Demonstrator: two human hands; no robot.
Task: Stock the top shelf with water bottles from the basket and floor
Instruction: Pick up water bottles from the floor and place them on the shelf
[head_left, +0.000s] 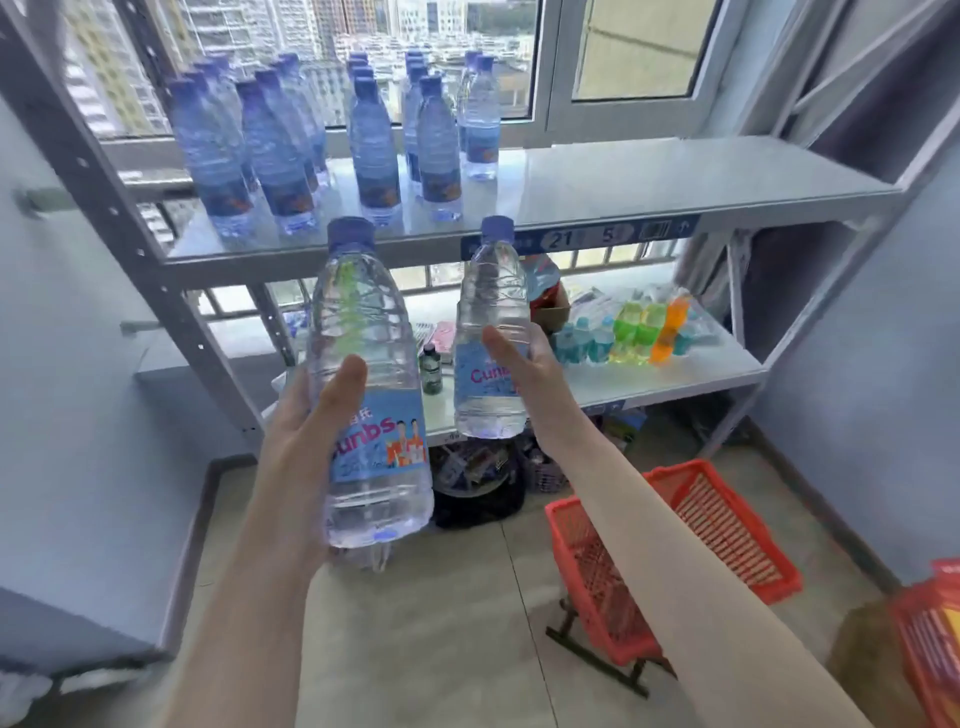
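Grasping one upright water bottle each, the left hand (306, 441) and the right hand (524, 374) hover below the top shelf (675, 182), the right bottle (491, 322) nearer its edge.

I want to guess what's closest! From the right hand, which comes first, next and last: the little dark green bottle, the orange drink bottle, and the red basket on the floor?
From the right hand:
1. Little dark green bottle, just left, on the lower shelf.
2. Orange drink bottle, to the right, same shelf.
3. Red basket, down on the floor, right.
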